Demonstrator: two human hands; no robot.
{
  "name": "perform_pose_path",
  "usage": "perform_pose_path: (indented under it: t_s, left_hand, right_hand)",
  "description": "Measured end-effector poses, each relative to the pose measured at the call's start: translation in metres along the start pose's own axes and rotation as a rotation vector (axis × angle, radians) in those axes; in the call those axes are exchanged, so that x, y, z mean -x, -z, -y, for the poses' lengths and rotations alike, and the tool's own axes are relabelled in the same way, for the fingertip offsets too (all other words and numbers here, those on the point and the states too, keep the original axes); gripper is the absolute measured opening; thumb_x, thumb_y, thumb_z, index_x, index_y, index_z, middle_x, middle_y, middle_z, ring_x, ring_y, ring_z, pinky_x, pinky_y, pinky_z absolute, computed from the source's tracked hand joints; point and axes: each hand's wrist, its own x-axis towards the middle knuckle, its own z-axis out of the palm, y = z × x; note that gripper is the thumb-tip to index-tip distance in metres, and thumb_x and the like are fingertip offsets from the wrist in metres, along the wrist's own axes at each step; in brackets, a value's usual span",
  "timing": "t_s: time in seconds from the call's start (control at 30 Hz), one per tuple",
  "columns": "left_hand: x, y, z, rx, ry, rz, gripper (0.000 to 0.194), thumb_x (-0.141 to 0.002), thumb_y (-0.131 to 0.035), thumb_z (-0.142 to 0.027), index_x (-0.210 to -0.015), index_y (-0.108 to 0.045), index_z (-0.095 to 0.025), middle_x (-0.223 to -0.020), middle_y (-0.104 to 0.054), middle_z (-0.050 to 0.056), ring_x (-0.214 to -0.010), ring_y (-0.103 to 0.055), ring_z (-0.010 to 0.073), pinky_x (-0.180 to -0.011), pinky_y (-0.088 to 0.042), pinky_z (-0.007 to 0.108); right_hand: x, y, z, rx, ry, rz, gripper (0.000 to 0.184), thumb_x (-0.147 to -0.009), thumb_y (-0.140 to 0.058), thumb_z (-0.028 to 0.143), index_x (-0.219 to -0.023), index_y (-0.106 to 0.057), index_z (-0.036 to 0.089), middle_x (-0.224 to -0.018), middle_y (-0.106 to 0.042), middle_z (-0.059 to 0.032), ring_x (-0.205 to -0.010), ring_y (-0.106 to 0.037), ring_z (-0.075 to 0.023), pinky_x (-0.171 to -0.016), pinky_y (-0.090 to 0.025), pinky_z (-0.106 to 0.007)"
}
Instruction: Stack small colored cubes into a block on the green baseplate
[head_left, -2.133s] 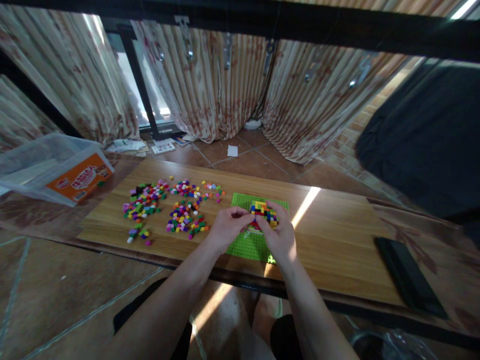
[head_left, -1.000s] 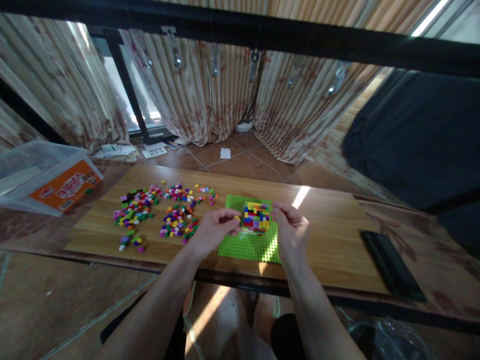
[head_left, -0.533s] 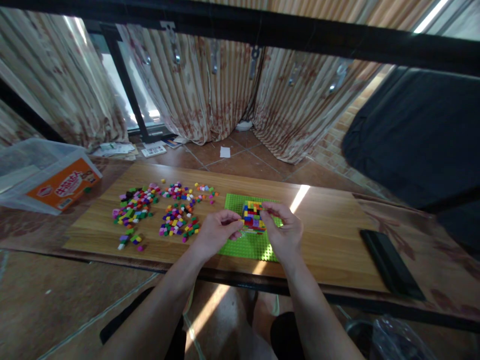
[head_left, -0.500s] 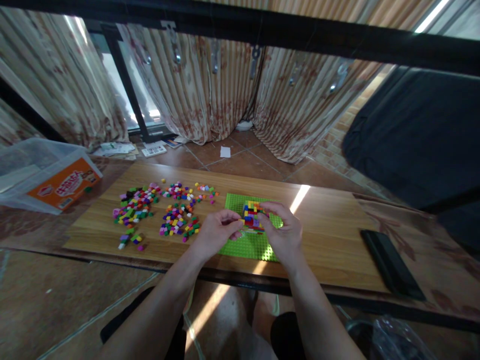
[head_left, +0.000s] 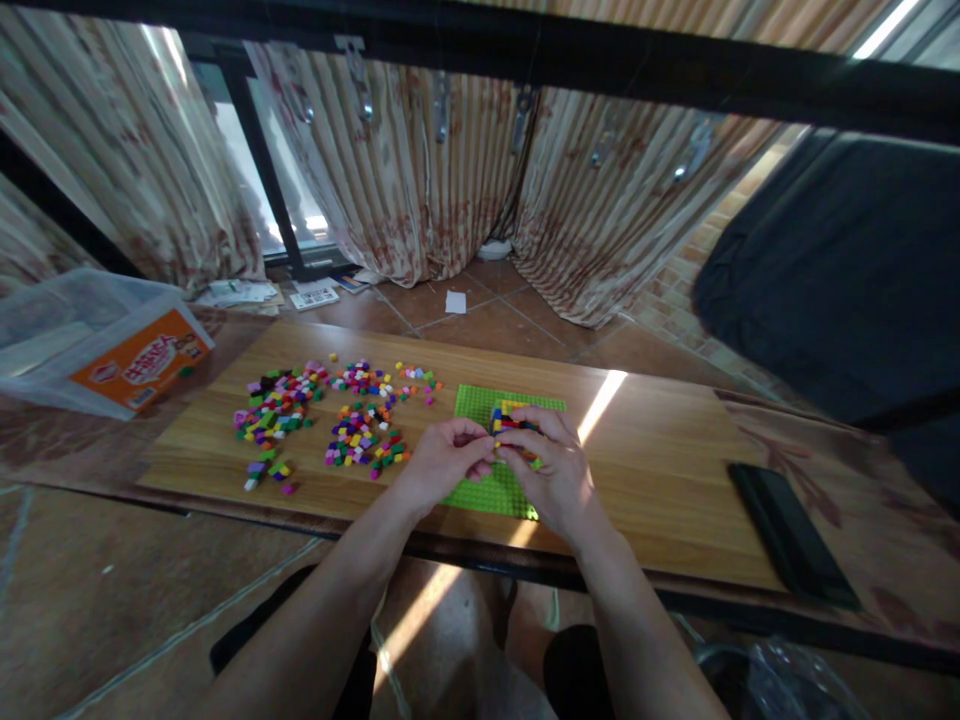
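A green studded baseplate (head_left: 480, 495) lies on the wooden board, with a small multicoloured block build (head_left: 517, 410) standing on it, mostly covered by my fingers. My left hand (head_left: 442, 465) is closed in a pinch in front of the build, with a tiny yellow building block (head_left: 496, 444) at its fingertips. From the other side, my right hand (head_left: 555, 470) brings its thumb and fingertips together on the same yellow block, its other fingers curled over the build. The fingertips of both hands meet there, and what lies directly beneath them is hidden.
Loose coloured blocks (head_left: 360, 435) lie in heaps on the left of the wooden board (head_left: 660, 480). Beyond them stands a clear plastic bin (head_left: 97, 340) with an orange label. A black oblong object (head_left: 791, 535) rests at the right end. A dark bar (head_left: 480, 40) crosses above.
My right hand has shifted from the build's right side to meet my left fingertips at the yellow block. My left hand has moved slightly right. The view has shifted a little.
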Motion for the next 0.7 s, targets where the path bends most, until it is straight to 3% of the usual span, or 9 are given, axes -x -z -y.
perform_pose_path:
  t_s: [0.23,0.4,0.7]
  left_hand:
    - [-0.005,-0.007,0.007,0.028,-0.020,-0.067,0.020,-0.075,-0.069,-0.029,-0.072,-0.059,-0.012,-0.057,-0.061,-0.001,-0.045,-0.054,0.0071,-0.046,-0.042,0.018]
    - [-0.007,-0.011,0.009,0.062,-0.024,-0.111,0.025,-0.072,-0.072,-0.033,-0.069,-0.057,-0.013,-0.053,-0.059,-0.003,-0.042,-0.051,0.0065,-0.043,-0.039,0.018]
    - [-0.009,-0.016,0.010,0.103,-0.025,-0.147,0.021,-0.071,-0.071,-0.028,-0.071,-0.057,-0.013,-0.054,-0.058,-0.003,-0.042,-0.051,0.0064,-0.043,-0.040,0.018]
  right_hand:
    - [0.002,0.000,-0.004,-0.029,-0.042,-0.019,0.011,-0.085,-0.062,0.023,-0.087,-0.073,0.028,-0.104,-0.065,-0.0054,-0.101,-0.058,-0.0222,-0.088,-0.049,-0.044]
    - [0.002,-0.002,-0.003,-0.096,-0.169,-0.075,0.009,-0.080,-0.067,0.023,-0.081,-0.073,0.029,-0.102,-0.065,-0.0041,-0.100,-0.058,-0.0222,-0.087,-0.050,-0.043]
    - [0.001,-0.007,-0.004,-0.085,-0.221,-0.098,0.009,-0.078,-0.068,0.023,-0.075,-0.074,0.029,-0.100,-0.065,-0.0040,-0.101,-0.058,-0.0231,-0.090,-0.048,-0.044]
